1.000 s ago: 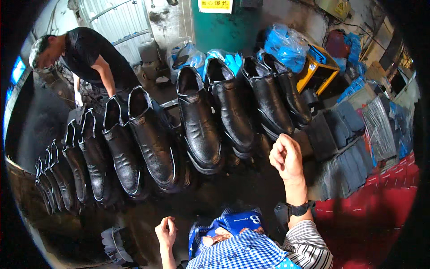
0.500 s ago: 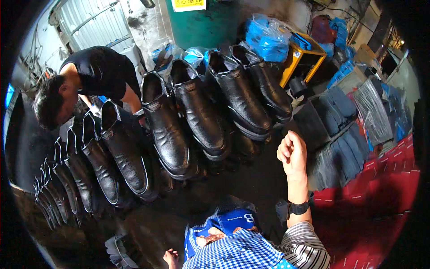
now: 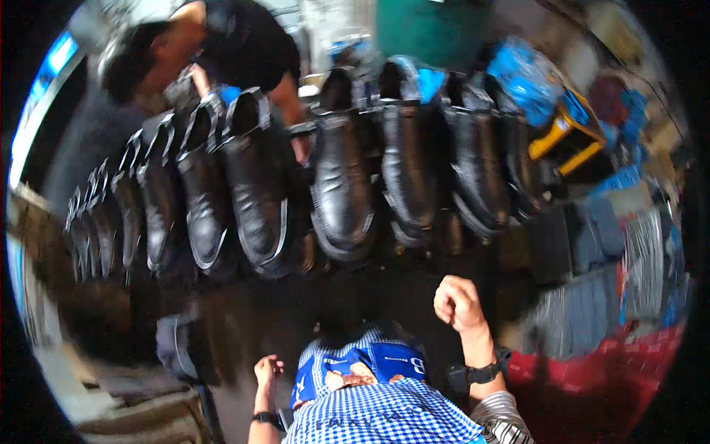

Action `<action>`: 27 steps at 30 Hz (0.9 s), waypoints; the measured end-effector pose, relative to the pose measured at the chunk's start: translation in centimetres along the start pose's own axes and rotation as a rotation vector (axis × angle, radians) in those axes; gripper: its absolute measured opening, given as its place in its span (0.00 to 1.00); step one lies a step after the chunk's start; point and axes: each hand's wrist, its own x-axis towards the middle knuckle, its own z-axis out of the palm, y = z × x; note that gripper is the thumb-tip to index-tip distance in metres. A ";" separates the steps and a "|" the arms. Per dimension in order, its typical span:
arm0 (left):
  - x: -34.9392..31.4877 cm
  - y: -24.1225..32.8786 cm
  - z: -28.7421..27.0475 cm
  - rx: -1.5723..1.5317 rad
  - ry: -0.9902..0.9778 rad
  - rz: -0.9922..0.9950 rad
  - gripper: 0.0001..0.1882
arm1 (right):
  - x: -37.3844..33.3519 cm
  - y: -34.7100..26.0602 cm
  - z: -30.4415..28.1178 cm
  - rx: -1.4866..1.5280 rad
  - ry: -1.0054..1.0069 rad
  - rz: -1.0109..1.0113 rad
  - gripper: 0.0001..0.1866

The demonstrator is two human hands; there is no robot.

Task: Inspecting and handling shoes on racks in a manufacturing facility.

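Note:
A long row of black leather slip-on shoes [image 3: 342,189] stretches across the view, toes pointing toward me. Below the row, to the right of the middle, is my right hand [image 3: 458,303]; its fingers are curled in and nothing shows in them. Lower and further left, my left hand [image 3: 268,368] hangs beside my blue checked apron [image 3: 384,411], fingers loosely curled, with nothing visible in it. Neither hand touches a shoe. Motion blurs the picture.
A person in dark clothes [image 3: 248,37] bends over behind the row at the far left. Behind the right end lie blue plastic bags [image 3: 521,78] and a yellow frame [image 3: 569,133]. Grey stacked pieces [image 3: 584,314] and red boxes [image 3: 592,370] stand at right.
The view has swung, so the shoe row sits higher and further right. My left hand has come further into view. My right hand appears lower and stays curled.

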 end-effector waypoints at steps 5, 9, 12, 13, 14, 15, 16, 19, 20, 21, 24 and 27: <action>0.1 -1.7 -0.5 -0.038 0.024 -0.075 0.14 | 2.3 7.9 2.0 -0.175 -0.198 0.383 0.15; -0.9 -4.7 -2.0 -0.134 0.124 -0.151 0.14 | 3.9 12.6 2.7 -0.387 -0.271 0.552 0.12; -2.2 -7.0 -2.9 -0.200 0.177 -0.207 0.14 | 4.8 14.3 3.6 -0.507 -0.308 0.566 0.12; -2.6 -7.7 -3.2 -0.222 0.186 -0.225 0.14 | 5.1 14.8 4.0 -0.565 -0.332 0.550 0.12; -2.9 -8.6 -3.4 -0.243 0.199 -0.234 0.14 | 5.3 15.4 4.3 -0.579 -0.352 0.559 0.12; -3.2 -9.3 -3.6 -0.257 0.213 -0.253 0.13 | 5.5 15.9 4.8 -0.582 -0.369 0.570 0.11; -3.5 -10.0 -3.9 -0.271 0.227 -0.272 0.13 | 5.7 16.4 5.2 -0.585 -0.387 0.580 0.10; -4.1 -11.8 -4.9 -0.334 0.244 -0.290 0.12 | 6.2 18.0 6.9 -0.690 -0.447 0.539 0.10; -4.3 -12.4 -5.3 -0.357 0.248 -0.288 0.12 | 6.2 18.7 7.5 -0.705 -0.465 0.541 0.10; -4.5 -13.1 -5.4 -0.367 0.257 -0.273 0.12 | 6.2 19.1 8.3 -0.705 -0.468 0.526 0.10; -5.1 -14.8 -7.0 -0.423 0.285 -0.301 0.12 | 6.1 20.5 11.6 -0.711 -0.498 0.528 0.10; -6.2 -17.3 -9.4 -0.478 0.311 -0.309 0.13 | 4.8 22.5 16.1 -0.722 -0.513 0.518 0.12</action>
